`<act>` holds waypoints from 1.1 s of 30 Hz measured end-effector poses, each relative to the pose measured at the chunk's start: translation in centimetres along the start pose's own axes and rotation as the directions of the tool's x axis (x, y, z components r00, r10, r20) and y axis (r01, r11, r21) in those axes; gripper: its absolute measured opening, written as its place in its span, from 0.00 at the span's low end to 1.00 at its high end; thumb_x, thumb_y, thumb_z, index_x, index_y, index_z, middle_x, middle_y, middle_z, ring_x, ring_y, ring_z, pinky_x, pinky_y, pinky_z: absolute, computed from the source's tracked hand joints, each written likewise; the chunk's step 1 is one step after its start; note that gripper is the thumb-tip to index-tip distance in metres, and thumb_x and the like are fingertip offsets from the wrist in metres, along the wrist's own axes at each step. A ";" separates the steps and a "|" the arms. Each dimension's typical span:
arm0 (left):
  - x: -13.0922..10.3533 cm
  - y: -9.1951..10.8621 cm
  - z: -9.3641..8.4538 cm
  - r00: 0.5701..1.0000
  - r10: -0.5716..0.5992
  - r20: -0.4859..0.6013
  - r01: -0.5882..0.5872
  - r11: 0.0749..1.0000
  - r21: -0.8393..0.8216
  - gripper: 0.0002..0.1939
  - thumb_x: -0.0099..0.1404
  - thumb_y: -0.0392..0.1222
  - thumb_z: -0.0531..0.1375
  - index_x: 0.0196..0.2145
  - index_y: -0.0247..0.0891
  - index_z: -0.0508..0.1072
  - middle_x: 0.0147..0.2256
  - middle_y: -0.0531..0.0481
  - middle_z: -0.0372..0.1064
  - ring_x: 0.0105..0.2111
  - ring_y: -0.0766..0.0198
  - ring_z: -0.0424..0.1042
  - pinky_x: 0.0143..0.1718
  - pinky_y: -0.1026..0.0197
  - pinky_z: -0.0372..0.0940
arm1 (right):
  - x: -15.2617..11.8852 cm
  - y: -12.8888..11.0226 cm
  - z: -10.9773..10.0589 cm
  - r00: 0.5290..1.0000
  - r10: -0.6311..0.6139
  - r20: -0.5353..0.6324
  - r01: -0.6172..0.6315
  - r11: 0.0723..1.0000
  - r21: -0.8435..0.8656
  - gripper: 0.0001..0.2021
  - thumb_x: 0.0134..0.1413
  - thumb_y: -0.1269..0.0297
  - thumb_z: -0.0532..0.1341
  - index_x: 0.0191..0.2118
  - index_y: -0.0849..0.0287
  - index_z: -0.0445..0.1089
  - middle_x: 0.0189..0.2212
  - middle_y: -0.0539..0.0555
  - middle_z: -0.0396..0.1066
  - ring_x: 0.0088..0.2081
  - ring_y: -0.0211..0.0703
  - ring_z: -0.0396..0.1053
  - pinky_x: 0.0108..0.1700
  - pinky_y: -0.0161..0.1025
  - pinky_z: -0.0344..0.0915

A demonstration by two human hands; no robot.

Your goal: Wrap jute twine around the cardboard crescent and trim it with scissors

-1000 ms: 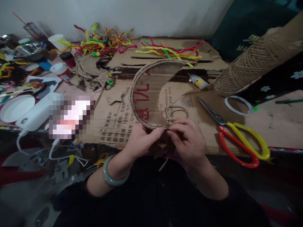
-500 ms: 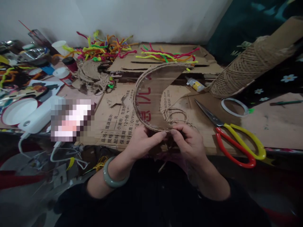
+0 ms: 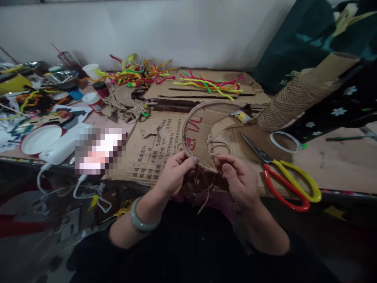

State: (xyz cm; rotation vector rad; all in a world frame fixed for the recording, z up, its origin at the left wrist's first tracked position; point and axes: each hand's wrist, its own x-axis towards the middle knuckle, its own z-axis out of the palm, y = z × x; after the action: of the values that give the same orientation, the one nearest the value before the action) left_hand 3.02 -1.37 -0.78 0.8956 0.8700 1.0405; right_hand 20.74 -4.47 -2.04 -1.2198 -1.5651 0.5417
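A crescent-shaped piece of cardboard [image 3: 198, 135] with twine along its outer edge is tilted up above the table. Thumb and fingers of my left hand [image 3: 178, 173] pinch its lower outer rim. Beside the crescent's lower tip, my right hand [image 3: 237, 177] is closed, thumb against the curled fingers, on the thin twine [image 3: 222, 148] that loops behind the crescent. Its fingertips partly hide the twine. A loose twine end [image 3: 204, 200] hangs below the tip, between my hands.
Scissors [image 3: 272, 161] lie open to the right, near a tape ring [image 3: 285, 142], a glue bottle [image 3: 241, 116] and a big twine spool [image 3: 297, 100]. Pipe cleaners [image 3: 209, 84] lie at the back. A cardboard star [image 3: 151, 131], phone [image 3: 100, 151] and white device [image 3: 66, 143] are left.
The crescent has tipped lower, toward the table. My left hand has shifted along its rim, away from the tip, and my right hand has moved slightly right, apart from the left. The view shifted.
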 end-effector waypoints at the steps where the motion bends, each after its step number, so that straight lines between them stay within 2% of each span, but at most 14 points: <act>1: -0.1 0.2 -0.2 1.000 -0.012 0.024 0.011 0.999 0.039 0.12 0.57 0.48 0.66 0.33 0.36 0.75 0.28 0.50 0.75 0.26 0.68 0.70 0.30 0.65 0.67 | 0.0 -0.4 -0.5 1.000 -0.003 -0.012 0.003 1.000 -0.005 0.09 0.61 0.62 0.58 0.44 0.56 0.73 0.33 0.52 0.75 0.31 0.39 0.72 0.33 0.37 0.70; 3: -0.5 0.7 -0.6 0.998 -0.012 0.062 0.002 0.989 0.146 0.12 0.58 0.48 0.65 0.33 0.35 0.75 0.28 0.50 0.74 0.26 0.69 0.70 0.30 0.65 0.66 | 0.3 -1.3 -1.7 0.998 -0.055 -0.041 0.054 0.998 -0.021 0.07 0.60 0.65 0.60 0.42 0.55 0.73 0.32 0.51 0.75 0.29 0.38 0.71 0.31 0.36 0.69; 7: -1.2 1.8 -1.8 0.996 0.000 0.091 -0.026 0.957 0.288 0.13 0.59 0.48 0.63 0.35 0.34 0.76 0.31 0.48 0.75 0.29 0.66 0.71 0.33 0.63 0.67 | 1.5 -3.4 -4.0 0.965 -0.247 -0.087 0.235 0.963 -0.130 0.06 0.58 0.70 0.61 0.39 0.54 0.73 0.29 0.49 0.72 0.30 0.38 0.70 0.33 0.37 0.68; 10: -1.6 2.9 -2.5 0.996 -0.013 0.090 -0.024 0.916 0.401 0.12 0.60 0.48 0.62 0.29 0.35 0.73 0.25 0.50 0.71 0.25 0.67 0.68 0.27 0.65 0.64 | 3.2 -4.3 -5.1 0.918 -0.385 -0.093 0.334 0.879 -0.339 0.05 0.57 0.70 0.61 0.38 0.53 0.72 0.31 0.51 0.74 0.34 0.42 0.72 0.37 0.41 0.69; 13: -2.0 3.9 -3.0 0.988 -0.005 0.157 -0.077 0.854 0.515 0.13 0.61 0.47 0.60 0.25 0.35 0.70 0.22 0.52 0.66 0.23 0.68 0.63 0.24 0.66 0.59 | 4.9 -4.6 -5.6 0.884 -0.465 -0.044 0.384 0.777 -0.498 0.05 0.57 0.67 0.62 0.40 0.55 0.73 0.38 0.56 0.75 0.43 0.48 0.74 0.46 0.49 0.70; 15: -2.3 4.4 -3.3 0.980 -0.020 0.198 -0.095 0.827 0.554 0.14 0.62 0.48 0.59 0.26 0.35 0.71 0.23 0.52 0.65 0.24 0.67 0.63 0.23 0.66 0.58 | 5.8 -4.5 -5.6 0.905 -0.421 0.065 0.394 0.769 -0.504 0.08 0.58 0.62 0.61 0.42 0.56 0.74 0.41 0.57 0.76 0.45 0.50 0.74 0.48 0.50 0.70; 18: -2.6 4.5 -3.7 0.974 -0.042 0.224 -0.098 0.812 0.576 0.14 0.64 0.48 0.57 0.27 0.35 0.72 0.25 0.51 0.65 0.26 0.66 0.64 0.24 0.65 0.59 | 6.6 -3.9 -5.1 0.932 -0.256 0.257 0.352 0.810 -0.470 0.12 0.60 0.57 0.59 0.44 0.56 0.74 0.40 0.55 0.78 0.40 0.48 0.75 0.40 0.45 0.71; 21: -2.7 4.4 -4.1 0.967 -0.048 0.249 -0.105 0.819 0.565 0.14 0.64 0.47 0.57 0.26 0.36 0.71 0.24 0.51 0.64 0.25 0.66 0.63 0.24 0.65 0.60 | 6.6 -3.3 -4.4 0.930 -0.131 0.344 0.291 0.834 -0.468 0.11 0.59 0.59 0.59 0.43 0.54 0.75 0.35 0.52 0.79 0.33 0.43 0.75 0.33 0.39 0.69; 24: -2.6 4.5 -4.0 0.966 -0.044 0.255 -0.104 0.836 0.538 0.13 0.63 0.47 0.57 0.27 0.35 0.72 0.24 0.52 0.65 0.25 0.67 0.63 0.24 0.66 0.59 | 6.0 -3.2 -3.6 0.929 -0.111 0.352 0.256 0.881 -0.398 0.08 0.58 0.62 0.59 0.38 0.54 0.76 0.29 0.49 0.78 0.28 0.39 0.74 0.31 0.36 0.67; 28: -2.0 4.6 -3.4 0.983 0.032 0.180 -0.122 0.847 0.518 0.12 0.61 0.47 0.61 0.35 0.35 0.75 0.30 0.50 0.72 0.29 0.66 0.68 0.29 0.66 0.63 | 4.7 -3.3 -2.6 0.945 -0.081 0.316 0.189 0.926 -0.326 0.07 0.56 0.63 0.60 0.36 0.55 0.76 0.30 0.50 0.79 0.30 0.40 0.75 0.31 0.35 0.68; 33: -1.2 4.1 -2.7 0.987 0.055 0.151 -0.130 0.824 0.551 0.11 0.61 0.46 0.60 0.31 0.35 0.75 0.26 0.51 0.69 0.26 0.68 0.65 0.26 0.66 0.60 | 3.1 -3.2 -2.0 0.952 -0.038 0.303 0.123 0.956 -0.266 0.08 0.57 0.64 0.59 0.38 0.58 0.76 0.30 0.51 0.78 0.29 0.39 0.74 0.31 0.35 0.68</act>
State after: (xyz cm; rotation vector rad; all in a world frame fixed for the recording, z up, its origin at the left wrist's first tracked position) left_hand -1.09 -1.01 2.10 1.5000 1.0524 0.8008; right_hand 21.31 -3.38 2.67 -1.3239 -1.9921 0.4730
